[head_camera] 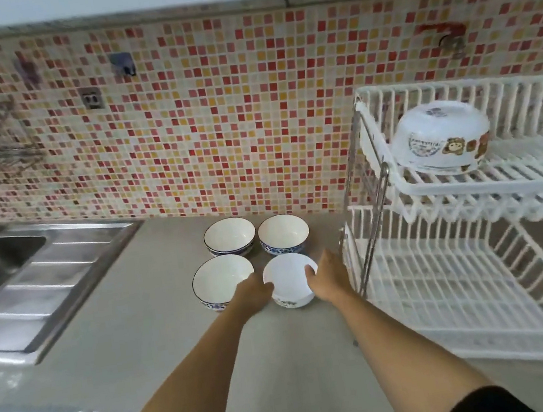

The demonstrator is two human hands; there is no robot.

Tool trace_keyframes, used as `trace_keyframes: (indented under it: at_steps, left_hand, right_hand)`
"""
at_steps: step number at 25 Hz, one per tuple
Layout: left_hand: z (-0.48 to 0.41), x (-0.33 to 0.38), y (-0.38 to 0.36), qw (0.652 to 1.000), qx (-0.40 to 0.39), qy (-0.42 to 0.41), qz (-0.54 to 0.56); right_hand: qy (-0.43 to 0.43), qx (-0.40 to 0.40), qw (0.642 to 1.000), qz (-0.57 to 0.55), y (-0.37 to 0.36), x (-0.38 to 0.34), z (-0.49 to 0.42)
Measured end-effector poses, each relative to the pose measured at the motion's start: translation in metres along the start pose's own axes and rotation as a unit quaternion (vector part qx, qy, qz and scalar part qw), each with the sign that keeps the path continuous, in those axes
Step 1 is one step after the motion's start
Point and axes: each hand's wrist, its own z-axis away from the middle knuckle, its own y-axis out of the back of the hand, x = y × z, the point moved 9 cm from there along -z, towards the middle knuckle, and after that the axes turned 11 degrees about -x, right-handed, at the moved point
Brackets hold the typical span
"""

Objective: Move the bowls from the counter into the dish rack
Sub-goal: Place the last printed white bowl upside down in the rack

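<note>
Several white bowls stand upright in a square group on the grey counter [161, 324]. The near right bowl [290, 277] is plain white with a small pattern low on its side. My left hand [252, 294] presses its left side and my right hand [330, 279] wraps its right rim, thumb over the edge. The near left bowl [221, 278] and the two far bowls [229, 237] [284, 233] have blue patterned outsides. A white two-tier dish rack [453, 289] stands to the right. One white bowl with bear pictures [441, 140] lies upside down on its upper tier.
A steel sink with a ribbed drainboard [42, 284] fills the left side. A mosaic tile wall [200, 118] rises behind the counter. The rack's steel legs [370, 234] stand just right of my right hand. The rack's lower tier [445, 300] holds nothing.
</note>
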Motion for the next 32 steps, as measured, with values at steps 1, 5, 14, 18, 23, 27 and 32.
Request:
trace_keyframes:
  at_steps: [1,5,14,18,23,27,32]
  left_hand:
    - [-0.017,-0.006,-0.009,1.0,-0.006,0.007,-0.002]
    - [-0.066,-0.023,-0.036,0.996,-0.029,0.062,0.056]
    - [-0.097,-0.014,-0.041,0.977,0.04,0.086,0.191]
    - [-0.076,-0.005,-0.025,0.963,0.091,0.043,0.248]
    - [-0.031,-0.009,0.001,0.948,0.115,0.011,0.297]
    - [0.018,-0.013,0.035,0.922,0.146,-0.024,0.357]
    - [0.076,-0.002,0.068,0.907,0.147,-0.084,0.387]
  right_hand:
    - [-0.017,-0.009,1.0,-0.011,-0.011,0.01,-0.011]
    - [-0.071,-0.027,0.996,-0.046,-0.044,0.04,-0.043]
    - [-0.062,-0.078,0.99,-0.095,-0.072,0.068,-0.081]
    - [0.02,-0.022,0.978,-0.208,-0.041,0.042,-0.045]
    - [0.111,-0.003,0.948,-0.297,-0.013,0.006,0.002]
    - [0.174,0.029,0.918,-0.354,-0.008,-0.025,0.042]
    - [0.272,0.058,0.879,-0.388,0.027,-0.077,0.096]
